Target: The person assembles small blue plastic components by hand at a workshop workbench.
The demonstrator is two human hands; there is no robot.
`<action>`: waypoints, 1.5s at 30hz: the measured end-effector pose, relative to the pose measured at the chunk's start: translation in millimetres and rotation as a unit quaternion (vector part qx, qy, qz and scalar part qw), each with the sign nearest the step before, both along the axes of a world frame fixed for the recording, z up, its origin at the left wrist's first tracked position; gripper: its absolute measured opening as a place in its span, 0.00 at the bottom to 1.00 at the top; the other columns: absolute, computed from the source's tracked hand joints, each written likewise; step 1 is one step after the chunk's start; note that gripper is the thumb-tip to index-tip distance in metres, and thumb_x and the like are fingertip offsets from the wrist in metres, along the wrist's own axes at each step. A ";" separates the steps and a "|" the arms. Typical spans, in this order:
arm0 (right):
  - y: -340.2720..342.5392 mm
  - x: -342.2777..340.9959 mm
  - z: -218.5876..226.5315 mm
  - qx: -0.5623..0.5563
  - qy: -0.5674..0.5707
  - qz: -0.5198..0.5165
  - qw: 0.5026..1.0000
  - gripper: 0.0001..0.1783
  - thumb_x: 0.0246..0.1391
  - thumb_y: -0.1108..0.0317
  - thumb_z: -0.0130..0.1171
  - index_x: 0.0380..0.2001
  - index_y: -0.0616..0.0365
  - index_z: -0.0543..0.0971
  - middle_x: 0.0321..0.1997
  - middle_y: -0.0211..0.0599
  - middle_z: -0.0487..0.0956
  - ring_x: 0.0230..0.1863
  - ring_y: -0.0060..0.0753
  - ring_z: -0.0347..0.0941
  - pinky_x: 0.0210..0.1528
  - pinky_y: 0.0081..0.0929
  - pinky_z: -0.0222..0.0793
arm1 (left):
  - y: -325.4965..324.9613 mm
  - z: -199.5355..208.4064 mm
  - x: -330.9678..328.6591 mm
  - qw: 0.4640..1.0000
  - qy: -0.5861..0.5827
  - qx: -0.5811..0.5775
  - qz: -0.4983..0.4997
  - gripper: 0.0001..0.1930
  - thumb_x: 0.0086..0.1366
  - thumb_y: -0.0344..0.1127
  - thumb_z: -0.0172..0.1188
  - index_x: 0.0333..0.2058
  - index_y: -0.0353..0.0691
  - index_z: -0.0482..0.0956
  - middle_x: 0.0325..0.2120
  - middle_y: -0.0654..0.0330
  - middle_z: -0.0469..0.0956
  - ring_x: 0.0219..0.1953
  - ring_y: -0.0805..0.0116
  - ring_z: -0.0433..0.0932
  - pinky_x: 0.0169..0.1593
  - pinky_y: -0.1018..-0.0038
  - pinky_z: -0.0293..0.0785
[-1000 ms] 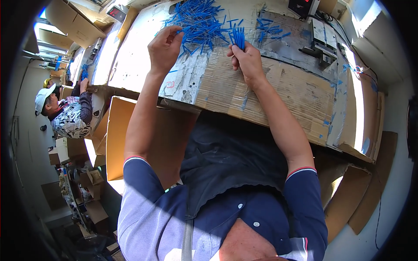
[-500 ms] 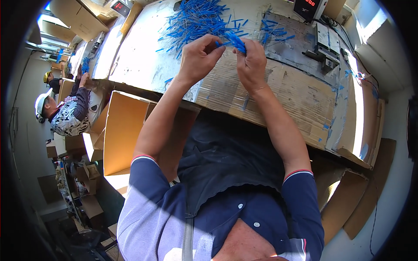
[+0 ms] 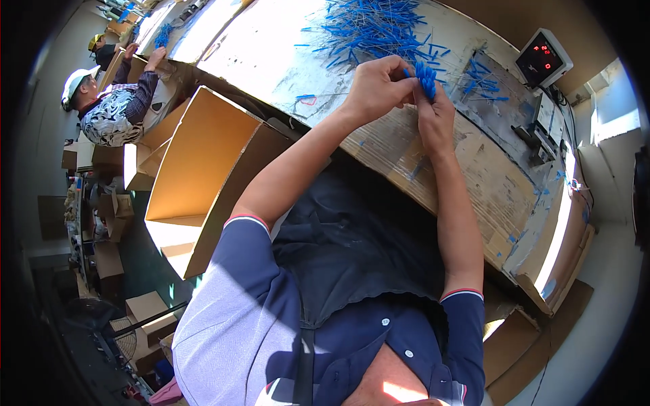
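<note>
A bundle of thin sticks with blue ends stands up out of my right hand, whose thumb and fingers are closed round it. My left hand is pinched right beside the bundle. A single blue end shows at its fingertips; the rest of that stick is hidden. Beyond my hands lies a large loose pile of the same blue-ended sticks on the white tabletop. A smaller scatter of blue-ended sticks lies to the right of the bundle.
Worn cardboard covers the near part of the table. At the back right are a small red-digit display and a metal device with cables. An open carton stands at my left. Two people work farther left.
The view has swung, so the table appears tilted and shifted right. My left fingers have come closer to the bundle, which stays in my right hand.
</note>
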State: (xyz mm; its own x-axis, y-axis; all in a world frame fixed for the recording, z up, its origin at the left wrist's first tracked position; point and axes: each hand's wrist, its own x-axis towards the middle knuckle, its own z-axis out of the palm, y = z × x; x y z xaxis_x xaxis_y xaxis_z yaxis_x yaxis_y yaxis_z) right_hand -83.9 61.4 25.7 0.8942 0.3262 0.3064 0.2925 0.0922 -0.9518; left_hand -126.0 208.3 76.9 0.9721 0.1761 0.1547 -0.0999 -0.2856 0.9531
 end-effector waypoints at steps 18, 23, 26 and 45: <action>1.7 11.2 -14.8 0.047 0.180 0.035 0.982 0.09 0.71 0.69 0.53 0.46 0.63 0.78 0.33 0.32 0.81 0.29 0.20 0.77 0.34 0.22 0.75 | 152.1 -75.2 -99.2 0.893 -0.061 0.418 0.159 0.09 0.60 0.35 0.69 0.40 0.43 0.84 0.43 0.57 0.82 0.51 0.51 0.77 0.56 0.57 0.72; -2.3 11.3 -16.6 0.050 0.153 0.042 0.986 0.09 0.72 0.69 0.53 0.47 0.62 0.78 0.36 0.34 0.82 0.33 0.23 0.79 0.38 0.23 0.77 | 143.2 -63.8 -89.9 0.855 -0.076 0.499 0.118 0.04 0.65 0.33 0.66 0.36 0.42 0.81 0.36 0.57 0.81 0.44 0.53 0.80 0.47 0.59 0.75; 3.2 -0.7 -8.6 0.049 0.056 0.004 0.997 0.08 0.70 0.69 0.55 0.45 0.61 0.79 0.33 0.34 0.82 0.31 0.25 0.79 0.37 0.26 0.76 | 110.7 -37.9 -79.4 0.878 -0.113 0.456 0.094 0.04 0.66 0.32 0.65 0.38 0.41 0.80 0.33 0.56 0.80 0.38 0.52 0.81 0.41 0.61 0.77; -2.3 14.7 -22.9 -0.035 0.099 0.008 0.994 0.11 0.68 0.66 0.55 0.43 0.61 0.82 0.26 0.30 0.78 0.25 0.19 0.70 0.30 0.24 0.66 | 108.0 -26.5 62.0 0.838 -0.020 0.521 0.161 0.22 0.62 0.45 0.71 0.54 0.52 0.82 0.47 0.58 0.80 0.45 0.57 0.83 0.50 0.59 0.78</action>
